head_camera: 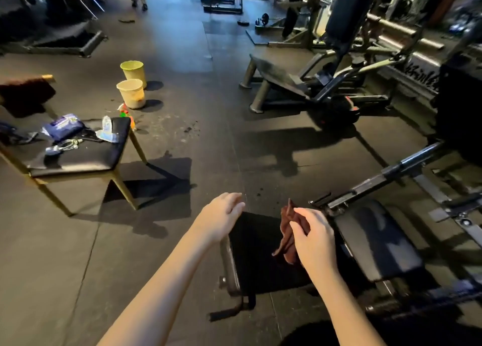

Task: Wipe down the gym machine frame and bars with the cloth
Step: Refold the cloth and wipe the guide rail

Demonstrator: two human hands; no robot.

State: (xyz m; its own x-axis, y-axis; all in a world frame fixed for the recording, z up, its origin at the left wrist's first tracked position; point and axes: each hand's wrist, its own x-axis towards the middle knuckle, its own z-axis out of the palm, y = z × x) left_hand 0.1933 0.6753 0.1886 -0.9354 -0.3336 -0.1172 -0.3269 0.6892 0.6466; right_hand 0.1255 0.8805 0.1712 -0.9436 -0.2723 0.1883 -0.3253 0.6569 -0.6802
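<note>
From the head camera, the right hand [315,241] pinches the cloth [287,225], thumb and fingers curled onto a bunched fold so that the reddish fabric stands up above the fingertips and hangs down below the palm. The cloth is in the air over the near pad [250,267] and does not seem to touch any metal yet. The left hand [221,218] holds nothing; its fingers are loose and slightly spread, hovering over the pad's far left corner, well apart from the cloth. What matters for the wipe is the bar [401,165]: its near end sits just beyond and to the right of the right hand's fingertips, by a bracket at the head of the second pad [378,241], and its long axis runs away up and to the right. So the cloth hand is plainly the nearer one, and the left would have to cross the body to reach it. My reading is that wiping has not begun here; the cloth would likely need laying flat on the bar's near end, then sliding outward along that diagonal
</note>
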